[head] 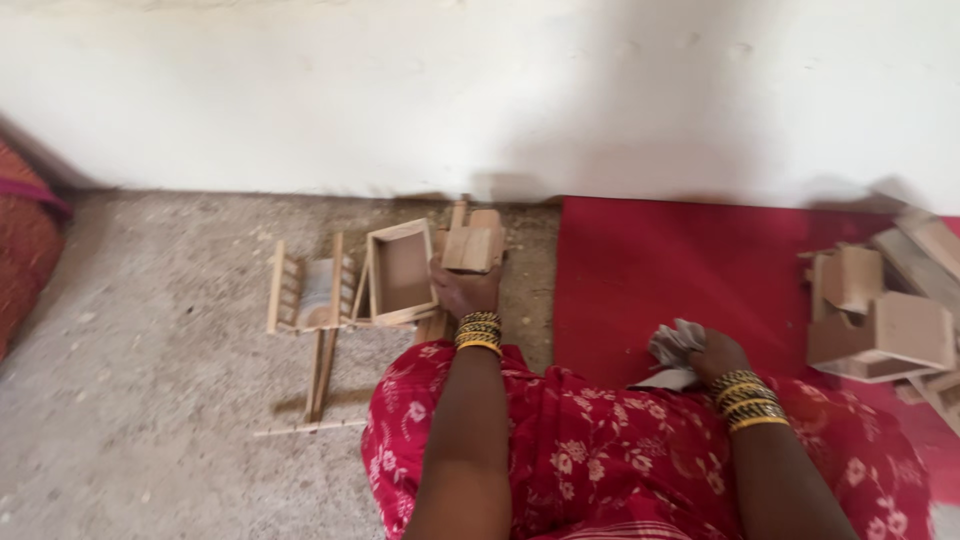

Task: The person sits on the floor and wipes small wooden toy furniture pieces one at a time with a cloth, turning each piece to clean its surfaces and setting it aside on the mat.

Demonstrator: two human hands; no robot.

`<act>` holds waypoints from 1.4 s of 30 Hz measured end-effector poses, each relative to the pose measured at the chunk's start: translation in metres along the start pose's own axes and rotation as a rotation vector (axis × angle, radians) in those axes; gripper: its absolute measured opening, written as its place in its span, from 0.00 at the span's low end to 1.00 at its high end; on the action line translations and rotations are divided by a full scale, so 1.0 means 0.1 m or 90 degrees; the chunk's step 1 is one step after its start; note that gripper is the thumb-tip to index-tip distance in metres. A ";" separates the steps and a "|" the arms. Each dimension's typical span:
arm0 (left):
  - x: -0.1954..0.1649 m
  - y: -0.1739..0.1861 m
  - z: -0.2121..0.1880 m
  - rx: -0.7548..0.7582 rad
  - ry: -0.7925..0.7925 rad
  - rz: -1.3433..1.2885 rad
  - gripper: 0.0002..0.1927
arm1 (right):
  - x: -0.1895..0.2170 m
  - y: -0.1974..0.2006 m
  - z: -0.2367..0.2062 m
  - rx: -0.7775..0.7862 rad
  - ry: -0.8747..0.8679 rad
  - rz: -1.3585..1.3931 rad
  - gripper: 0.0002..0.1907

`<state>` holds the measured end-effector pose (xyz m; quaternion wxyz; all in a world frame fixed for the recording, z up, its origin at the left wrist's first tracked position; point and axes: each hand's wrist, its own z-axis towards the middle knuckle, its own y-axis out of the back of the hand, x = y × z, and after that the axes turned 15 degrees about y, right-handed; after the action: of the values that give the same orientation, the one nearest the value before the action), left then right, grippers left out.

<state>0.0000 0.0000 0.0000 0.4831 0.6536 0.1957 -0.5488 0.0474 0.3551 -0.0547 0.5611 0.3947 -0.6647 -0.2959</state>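
Observation:
My left hand (462, 290) reaches forward over my knee and grips a small wooden block piece (472, 248) near the wall. Just left of it lies an open wooden box frame (401, 271), and further left a small ladder-like wooden rack (305, 293) with thin sticks (322, 375) below it. My right hand (712, 355) rests on the red mat (660, 270), closed around a crumpled grey piece of sandpaper or cloth (675, 343). Both wrists wear yellow and black bangles.
A pile of wooden boxes and slats (885, 315) sits on the mat at the right. A white wall (480, 90) runs across the back. Grey concrete floor (140, 380) lies at the left, with red cloth (25, 250) at the far left edge. My red floral dress (600, 450) fills the foreground.

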 end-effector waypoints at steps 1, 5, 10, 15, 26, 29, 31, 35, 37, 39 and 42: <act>0.01 -0.01 -0.01 0.023 0.027 0.012 0.58 | 0.06 0.02 -0.05 -0.007 -0.006 0.023 0.28; 0.02 -0.09 0.05 0.092 0.113 0.178 0.65 | 0.12 0.16 -0.11 -0.093 -0.065 0.162 0.26; 0.05 -0.12 -0.07 0.137 0.195 0.216 0.74 | -0.24 0.48 -0.04 -0.383 -0.070 0.223 0.22; -0.01 -0.14 -0.23 0.083 0.045 0.286 0.76 | -0.82 1.16 -0.06 -0.819 -0.121 0.279 0.14; 0.21 -0.46 -0.51 0.054 -0.244 0.235 0.62 | -1.31 1.40 -0.36 -1.093 -0.422 0.780 0.37; 0.23 -0.47 -0.57 0.087 -0.269 0.216 0.59 | -1.32 1.41 -0.35 -0.958 -0.475 0.918 0.25; 0.26 -0.45 -0.60 0.116 -0.294 0.185 0.58 | -1.19 1.34 -0.38 -0.906 -0.394 1.001 0.19; 0.34 -0.36 -0.63 0.111 -0.352 0.130 0.54 | -0.65 0.99 -0.37 -0.868 -0.171 1.045 0.14; 0.37 -0.35 -0.67 0.120 -0.385 0.131 0.52 | -0.38 0.80 -0.36 -0.878 -0.156 1.018 0.18; 0.40 -0.29 -0.74 0.245 -0.410 0.004 0.46 | -0.13 0.63 -0.39 -0.818 -0.119 1.065 0.19; 0.47 -0.23 -0.89 0.499 -0.319 0.007 0.37 | 0.23 0.33 -0.42 -0.685 -0.046 1.142 0.19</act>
<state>0.0438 0.0726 -0.0583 0.2353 0.6350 -0.1527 -0.7198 0.0812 0.3546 -0.0075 0.6564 -0.5541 -0.5105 -0.0397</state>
